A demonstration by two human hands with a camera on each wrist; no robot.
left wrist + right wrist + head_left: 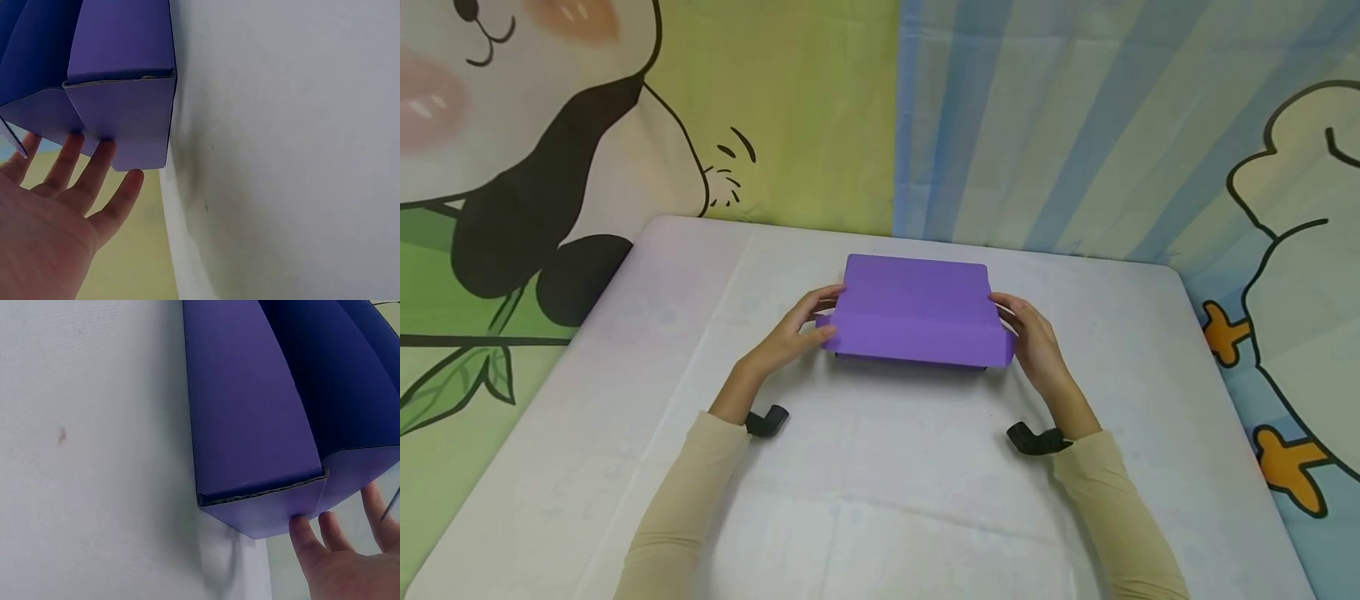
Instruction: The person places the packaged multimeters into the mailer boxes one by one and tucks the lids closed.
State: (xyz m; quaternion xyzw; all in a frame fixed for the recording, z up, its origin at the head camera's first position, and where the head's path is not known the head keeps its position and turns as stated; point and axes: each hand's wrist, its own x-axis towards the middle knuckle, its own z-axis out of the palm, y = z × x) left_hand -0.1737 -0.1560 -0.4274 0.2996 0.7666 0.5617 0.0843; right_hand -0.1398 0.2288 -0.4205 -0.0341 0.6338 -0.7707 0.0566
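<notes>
Box, purple cardboard, one: at the far part of the table, between two hands. Front flap slopes outward over the front wall, not flush with it; a dark gap shows below its edge. Whether the base fully touches the table: cannot tell.

Risks, as judged: flap may buckle or catch on the front wall if pushed down at a slant. Box may skid or twist if one hand presses harder than the other, the grip being little more than fingertips. Ends may bow inward under a hard squeeze, the walls being thin board.

Left hand: fingers spread and nearly straight, tips against the box's left end, thumb at the flap's edge; not clenched.

Right hand: fingers apart, loosely extended, tips against the right end; thumb's contact not clear.

Wrist mounts, black, two: one per wrist, well apart from the box.

Table: white covering, faint creases.

Backdrop: printed cartoon figures, behind and beside the table.
</notes>
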